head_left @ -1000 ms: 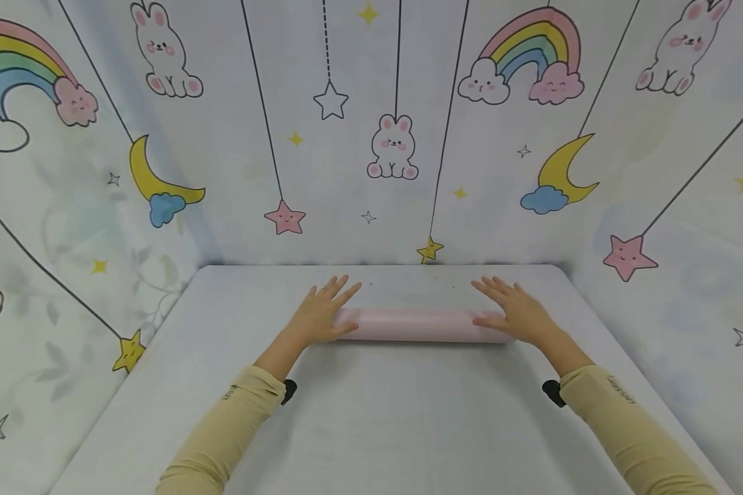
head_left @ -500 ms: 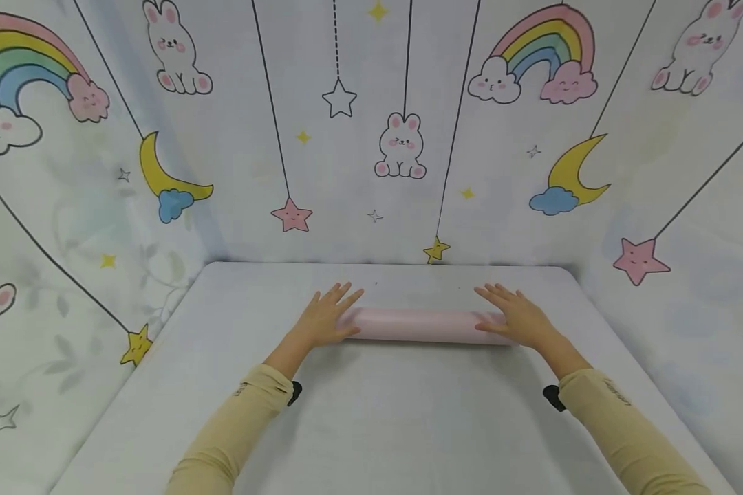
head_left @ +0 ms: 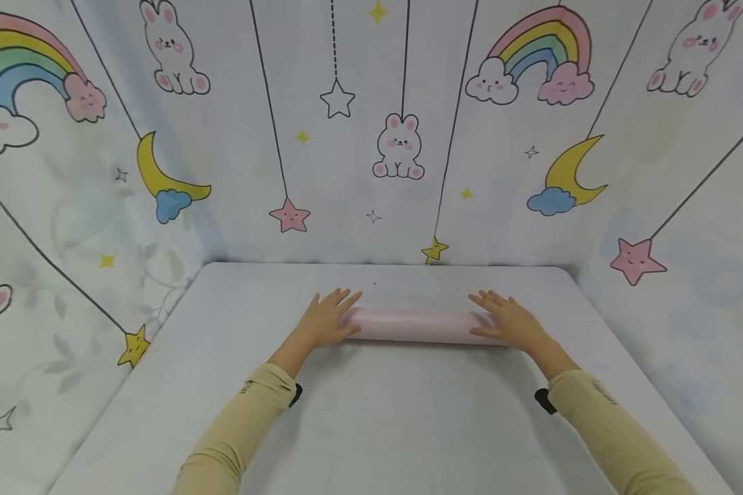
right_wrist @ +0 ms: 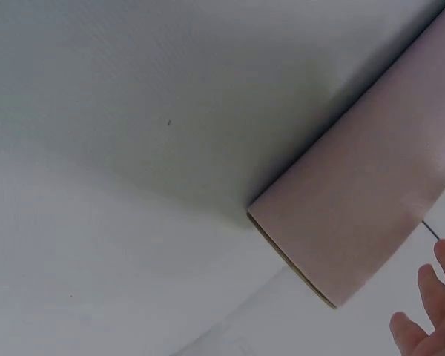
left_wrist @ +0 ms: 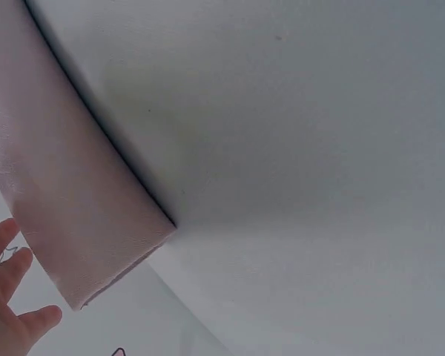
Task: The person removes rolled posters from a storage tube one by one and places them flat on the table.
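Note:
A smooth pale pink roll (head_left: 415, 325) lies crosswise on the far part of the white table. Over its left end is my left hand (head_left: 327, 320), fingers spread and straight, thumb along the near side. My right hand (head_left: 509, 323) lies over the opposite end in a mirrored pose, thumb also toward me. Seen from the left wrist, the roll (left_wrist: 74, 163) shows a thin layered end edge, with fingertips (left_wrist: 12, 271) beside its far side. The right wrist view shows the other end of the roll (right_wrist: 363, 193), fingertips (right_wrist: 434, 293) just off its edge.
The white table (head_left: 408, 426) has rounded far corners and meets a printed fabric backdrop (head_left: 248, 172) with rabbits, moons and stars. Beige sleeves (head_left: 238, 426) cover both forearms. A dark wrist device (head_left: 545, 401) sits at the right wrist.
My head view shifted slightly sideways. The fingertips of both hands have come a little lower toward the roll, and the right hand has edged inward. The roll stays in place.

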`<state>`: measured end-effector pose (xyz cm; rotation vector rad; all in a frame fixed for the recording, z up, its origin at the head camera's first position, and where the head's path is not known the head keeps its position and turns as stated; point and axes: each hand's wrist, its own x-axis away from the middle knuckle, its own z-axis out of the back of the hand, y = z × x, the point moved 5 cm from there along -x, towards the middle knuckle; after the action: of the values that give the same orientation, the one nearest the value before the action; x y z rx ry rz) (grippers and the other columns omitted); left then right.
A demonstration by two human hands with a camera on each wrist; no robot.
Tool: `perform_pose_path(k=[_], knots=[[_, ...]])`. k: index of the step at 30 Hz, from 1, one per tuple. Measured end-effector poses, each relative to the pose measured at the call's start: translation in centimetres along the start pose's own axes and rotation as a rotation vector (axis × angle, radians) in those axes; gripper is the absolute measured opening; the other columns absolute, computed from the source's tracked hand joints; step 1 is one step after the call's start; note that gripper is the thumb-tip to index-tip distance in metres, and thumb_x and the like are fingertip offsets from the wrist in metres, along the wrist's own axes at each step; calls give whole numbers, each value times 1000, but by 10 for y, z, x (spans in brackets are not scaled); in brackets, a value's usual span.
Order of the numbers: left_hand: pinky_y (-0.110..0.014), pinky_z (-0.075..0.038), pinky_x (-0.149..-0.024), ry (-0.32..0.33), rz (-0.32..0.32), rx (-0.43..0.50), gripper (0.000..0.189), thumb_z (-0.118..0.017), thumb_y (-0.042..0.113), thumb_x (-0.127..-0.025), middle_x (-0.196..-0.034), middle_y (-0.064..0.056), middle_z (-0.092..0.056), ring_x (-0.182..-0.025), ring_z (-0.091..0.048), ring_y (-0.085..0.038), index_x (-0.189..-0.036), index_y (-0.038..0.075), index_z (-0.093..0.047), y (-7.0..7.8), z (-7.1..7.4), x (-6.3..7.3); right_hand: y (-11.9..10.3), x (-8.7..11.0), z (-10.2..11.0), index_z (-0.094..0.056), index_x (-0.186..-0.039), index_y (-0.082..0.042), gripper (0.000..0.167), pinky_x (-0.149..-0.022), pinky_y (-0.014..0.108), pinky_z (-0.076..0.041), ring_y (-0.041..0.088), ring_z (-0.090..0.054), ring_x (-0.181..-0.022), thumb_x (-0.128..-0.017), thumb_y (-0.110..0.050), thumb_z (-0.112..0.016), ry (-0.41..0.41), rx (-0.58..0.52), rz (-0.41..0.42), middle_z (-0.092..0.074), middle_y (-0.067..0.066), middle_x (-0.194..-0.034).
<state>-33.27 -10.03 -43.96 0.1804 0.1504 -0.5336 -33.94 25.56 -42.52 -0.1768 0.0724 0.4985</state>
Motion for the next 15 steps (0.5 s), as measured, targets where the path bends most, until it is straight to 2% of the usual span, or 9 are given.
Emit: perform_pose_path(k=[15], knots=[[-58,-22,-100,-47,9,-2,62,-56,49,-86,-140,-14,-39,-130,-32,-33,-138,16,-43,-2,-10,4,4,2,-20,-44,-136,-8,74,-101,57,-19,39,-30,-129,-79,-50,-64,0,-32,-2,-38,22,-138]])
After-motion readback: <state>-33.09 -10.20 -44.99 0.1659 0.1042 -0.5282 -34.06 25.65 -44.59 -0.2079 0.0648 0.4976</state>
